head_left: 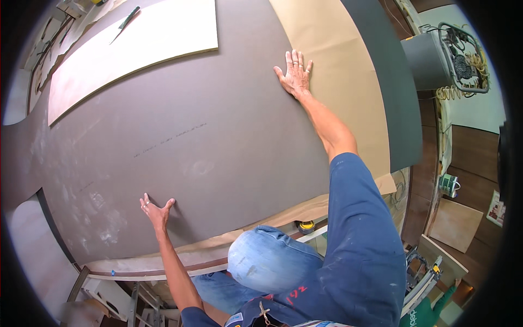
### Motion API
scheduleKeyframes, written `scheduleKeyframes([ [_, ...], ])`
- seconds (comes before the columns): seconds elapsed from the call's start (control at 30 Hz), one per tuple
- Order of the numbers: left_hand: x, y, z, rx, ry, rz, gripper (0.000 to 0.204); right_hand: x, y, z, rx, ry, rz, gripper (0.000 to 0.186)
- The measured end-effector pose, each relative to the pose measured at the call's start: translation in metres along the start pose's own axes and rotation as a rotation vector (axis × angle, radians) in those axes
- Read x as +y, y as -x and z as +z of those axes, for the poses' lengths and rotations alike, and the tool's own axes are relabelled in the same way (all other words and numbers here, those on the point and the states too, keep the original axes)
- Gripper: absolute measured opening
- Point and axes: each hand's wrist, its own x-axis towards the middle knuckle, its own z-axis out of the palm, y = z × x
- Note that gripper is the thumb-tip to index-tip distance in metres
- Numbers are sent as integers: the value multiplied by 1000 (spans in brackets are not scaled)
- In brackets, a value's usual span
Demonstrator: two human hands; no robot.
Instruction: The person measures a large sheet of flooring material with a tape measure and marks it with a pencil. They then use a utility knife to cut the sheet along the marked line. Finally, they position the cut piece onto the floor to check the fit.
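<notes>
A large grey sheet [239, 136] covers the work surface. My right hand [296, 75] lies with fingers spread on its upper right part, beside a band of brown paper [348, 82]. My left hand [157, 210] touches the sheet lower down at the left, thumb and fingers apart, holding nothing. At the top left a pale board [136, 54] rests on the sheet, with a dark slim hand tool [128, 20] on it.
A yellow tape measure [305, 225] is by the near edge. A darker sheet [400, 103] borders the paper. A grey machine with coiled hoses [427, 60] and a green tin [448, 185] stand right. A person in green [438, 305] is at lower right.
</notes>
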Motion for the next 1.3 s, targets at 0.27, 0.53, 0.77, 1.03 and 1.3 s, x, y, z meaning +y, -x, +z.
scheduleKeyframes([
  [0.27, 14, 2, -5, -81, -26, -34, 128, 3, 2, 3, 4, -1, 6, 79],
  [0.53, 2, -6, 9, -59, -32, -19, 128, 3, -1, -11, -46, -22, 8, 80],
  [0.77, -8, -7, 11, -40, -48, 1, 125, -26, 41, -38, 75, -104, -286, 68],
  [1.03, 5, -6, 5, -96, -54, -37, 126, -30, 57, -17, -4, -177, -270, 64],
  [1.3, 4, -6, 11, -96, -44, -45, 126, -25, 52, -17, -34, -189, -267, 65],
])
